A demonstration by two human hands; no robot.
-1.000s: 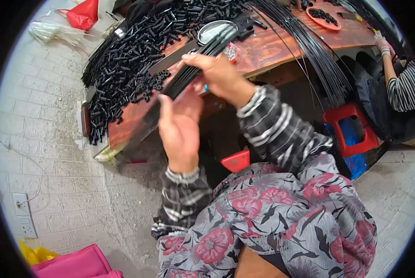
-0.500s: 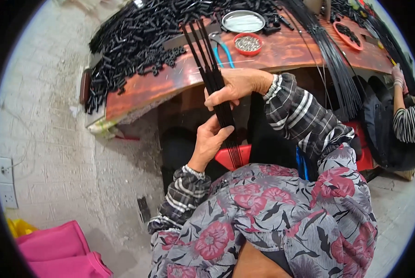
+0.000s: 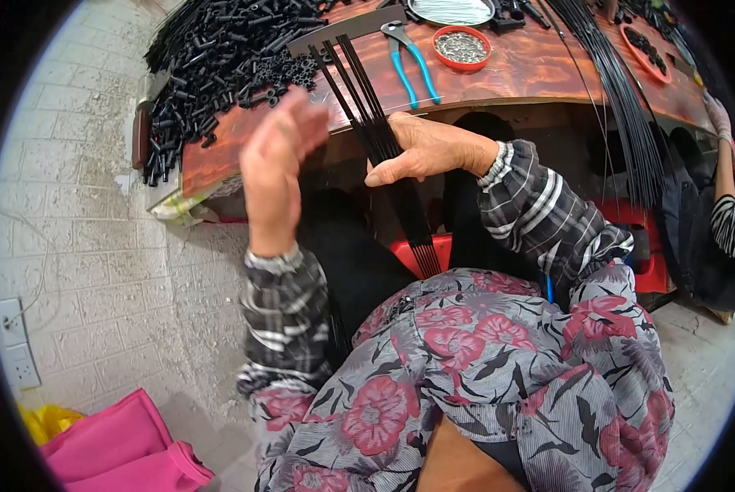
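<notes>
My right hand [image 3: 420, 152] is closed around a bundle of thin black rods [image 3: 412, 211], held at a slant in front of the table's edge. The rods' upper ends fan apart into separate strands over the table, while the lower ends stay close together above my lap. To the left, my left hand [image 3: 273, 168] is raised, blurred by motion, its fingers stretched out and apart from the rods. Nearest to it on the table is a heap of short black tubular parts [image 3: 220, 74], with small black ring-like pieces [image 3: 279, 75] at its near side.
Pliers with blue handles [image 3: 412, 67] lie by a flat metal blade [image 3: 343, 31]. Beyond are a red dish of small metal bits [image 3: 462, 49] and a white oval tray [image 3: 452, 10]. Long dark rods [image 3: 621, 107] overhang the table at right, near another person's gloved hand [image 3: 718, 119].
My left hand has let go of the rods and moved up and left toward the black parts. My right hand keeps its hold on the bundle. The view has shifted slightly.
</notes>
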